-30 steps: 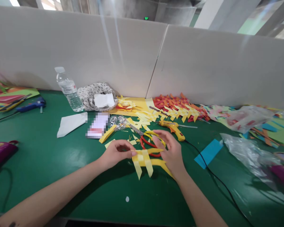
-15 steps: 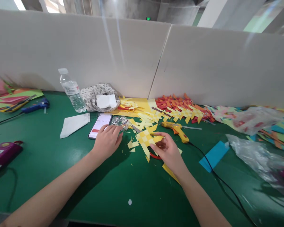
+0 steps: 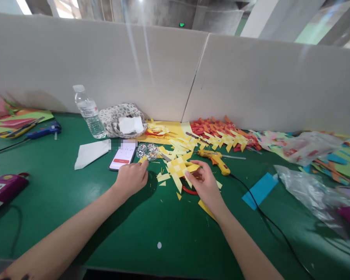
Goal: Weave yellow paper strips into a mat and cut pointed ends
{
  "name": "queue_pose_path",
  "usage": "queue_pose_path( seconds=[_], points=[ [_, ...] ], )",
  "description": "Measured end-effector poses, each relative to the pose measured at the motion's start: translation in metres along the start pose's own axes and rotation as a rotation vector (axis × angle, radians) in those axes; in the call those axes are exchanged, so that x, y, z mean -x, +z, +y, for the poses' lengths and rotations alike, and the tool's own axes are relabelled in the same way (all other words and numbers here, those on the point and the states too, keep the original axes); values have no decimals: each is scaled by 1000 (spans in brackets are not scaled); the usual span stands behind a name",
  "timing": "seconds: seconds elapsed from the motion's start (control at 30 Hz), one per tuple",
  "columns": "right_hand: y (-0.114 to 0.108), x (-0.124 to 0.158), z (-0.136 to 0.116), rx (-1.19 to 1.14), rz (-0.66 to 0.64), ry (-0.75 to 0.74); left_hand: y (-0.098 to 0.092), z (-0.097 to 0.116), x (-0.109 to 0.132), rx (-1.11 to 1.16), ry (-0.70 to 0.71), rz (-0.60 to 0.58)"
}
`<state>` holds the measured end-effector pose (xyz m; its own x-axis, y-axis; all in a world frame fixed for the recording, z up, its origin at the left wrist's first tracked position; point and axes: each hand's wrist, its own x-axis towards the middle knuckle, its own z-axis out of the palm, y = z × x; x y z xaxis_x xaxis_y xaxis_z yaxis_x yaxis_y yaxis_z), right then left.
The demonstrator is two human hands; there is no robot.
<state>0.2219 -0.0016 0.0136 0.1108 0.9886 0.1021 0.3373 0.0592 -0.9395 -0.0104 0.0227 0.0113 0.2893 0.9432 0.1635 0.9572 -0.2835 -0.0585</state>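
My right hand [image 3: 205, 184] pinches a yellow woven paper piece [image 3: 177, 168] by its right side, over the green table. My left hand [image 3: 132, 177] is closed, with a small yellow paper bit [image 3: 143, 159] showing at its fingertips. Just beyond that hand lie a phone [image 3: 123, 155] with a lit screen and a clear round tray [image 3: 147, 151] of small black and white pieces. Red-handled scissors [image 3: 189, 190] lie partly under the woven piece, among yellow paper scraps [image 3: 163, 177].
A yellow glue gun [image 3: 217, 159] with a black cord lies to the right, near a blue sheet [image 3: 260, 190] and clear plastic bags. Behind are woven red and yellow pieces [image 3: 212, 130], a patterned cloth bag [image 3: 122, 116] and a water bottle [image 3: 90, 112]. A purple power strip [image 3: 6, 190] is far left.
My left hand's fingers have closed, and a small yellow bit now shows at their tips. The woven piece remains in my right hand, and the view has shifted slightly.
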Motion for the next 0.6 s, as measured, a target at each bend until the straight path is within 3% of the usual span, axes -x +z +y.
queue_pose_path(
  seconds=[0.17,0.3,0.37,0.47,0.6],
  points=[
    [-2,-2,0,-14,54,-10,-4,-2,-3,14,-2,110],
    [-3,-3,4,8,42,-10,-11,-21,-26,-28,31,192],
    [-2,-2,6,22,20,-9,-14,-33,-44,-18,84,145],
    [-1,-2,8,19,-3,-8,-17,-46,-71,70,237,-45],
    [1,-2,10,21,4,-11,-16,-49,-96,99,335,-177]
  ],
)
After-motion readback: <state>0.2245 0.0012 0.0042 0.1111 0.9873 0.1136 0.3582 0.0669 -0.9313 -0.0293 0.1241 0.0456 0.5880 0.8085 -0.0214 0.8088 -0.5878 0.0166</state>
